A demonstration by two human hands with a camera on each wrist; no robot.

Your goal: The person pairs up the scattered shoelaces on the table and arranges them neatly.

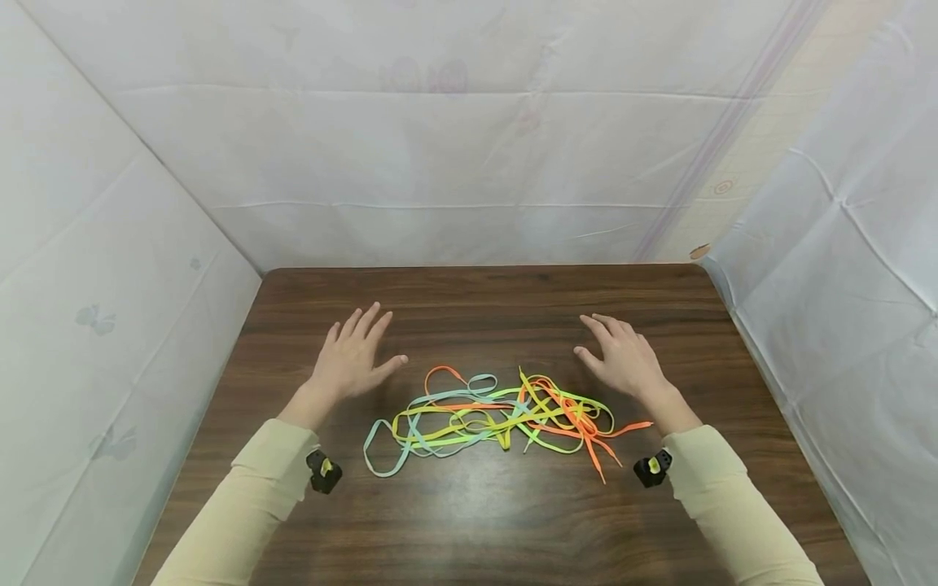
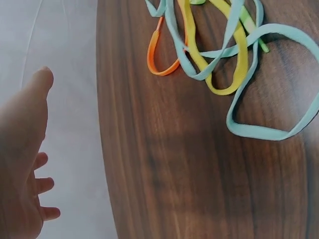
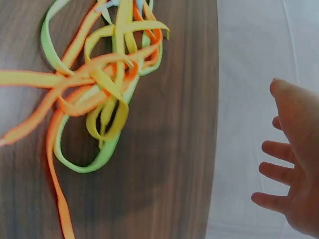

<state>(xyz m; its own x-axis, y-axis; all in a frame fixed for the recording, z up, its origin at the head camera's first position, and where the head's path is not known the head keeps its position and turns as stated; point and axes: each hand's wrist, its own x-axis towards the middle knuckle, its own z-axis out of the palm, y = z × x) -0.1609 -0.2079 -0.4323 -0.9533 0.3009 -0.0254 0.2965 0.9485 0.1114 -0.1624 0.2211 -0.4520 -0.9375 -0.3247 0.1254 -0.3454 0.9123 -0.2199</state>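
A tangle of flat shoelaces lies on the dark wooden table (image 1: 469, 521) between my hands. Its light blue lace (image 1: 386, 470) loops out on the left, and the orange lace (image 1: 582, 419) bunches on the right with its tips spread. A yellow lace (image 1: 440, 432) and a green lace (image 1: 545, 443) run through the middle. My left hand (image 1: 348, 358) is held beyond the tangle's left end, fingers spread and holding nothing. On the other side, my right hand (image 1: 623, 358) has its fingers extended, apart from the laces. Both wrist views show the hands off the laces.
White patterned cloth (image 1: 454, 146) hangs behind the table, with more cloth (image 1: 95, 325) on the left and right sides. A small black camera (image 1: 323, 471) sits on the left wrist, another camera (image 1: 652, 469) on the right. The table's far edge runs behind the hands.
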